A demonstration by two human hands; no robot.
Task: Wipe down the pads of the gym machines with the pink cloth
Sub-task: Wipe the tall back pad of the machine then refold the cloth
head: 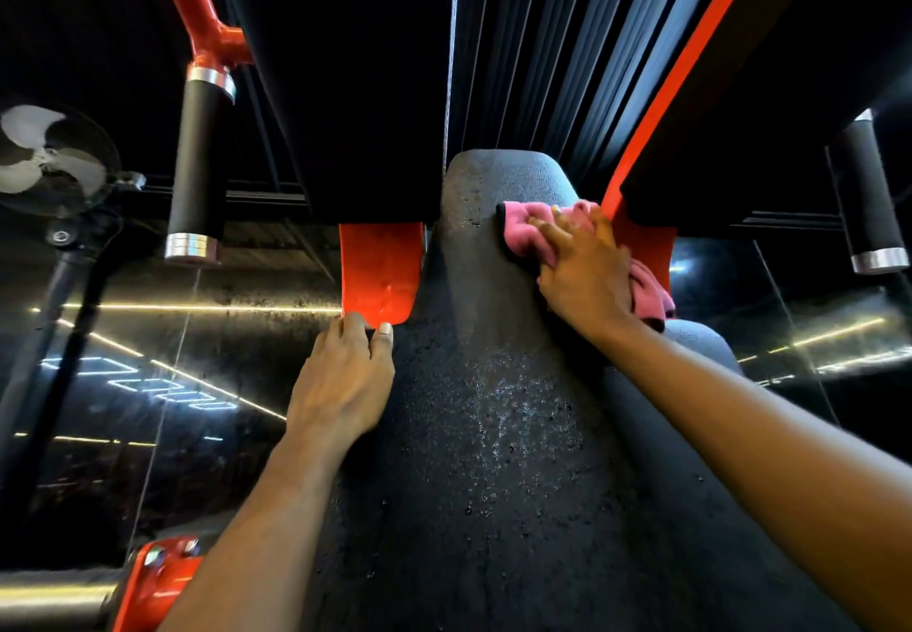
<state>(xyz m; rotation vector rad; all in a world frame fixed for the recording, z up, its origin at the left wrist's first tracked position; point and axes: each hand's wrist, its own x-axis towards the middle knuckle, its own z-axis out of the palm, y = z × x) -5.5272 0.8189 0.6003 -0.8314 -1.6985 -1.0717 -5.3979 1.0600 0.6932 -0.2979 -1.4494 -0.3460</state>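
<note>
The black pad (493,434), wet nearby, is mid-wipe. The left hand (340,379) curls round its left edge, and the right hand (587,276) presses the pink cloth (523,231) flat-fingered at the far right. The next move is probably a sweep nearward.

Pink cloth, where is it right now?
Head view, right of centre: the pink cloth lies under the right hand against the upper right side of the black pad, just left of the red frame bar.

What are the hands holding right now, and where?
Right hand presses the crumpled pink cloth against the black textured pad, upper right; left hand grips the pad's left edge.
</note>
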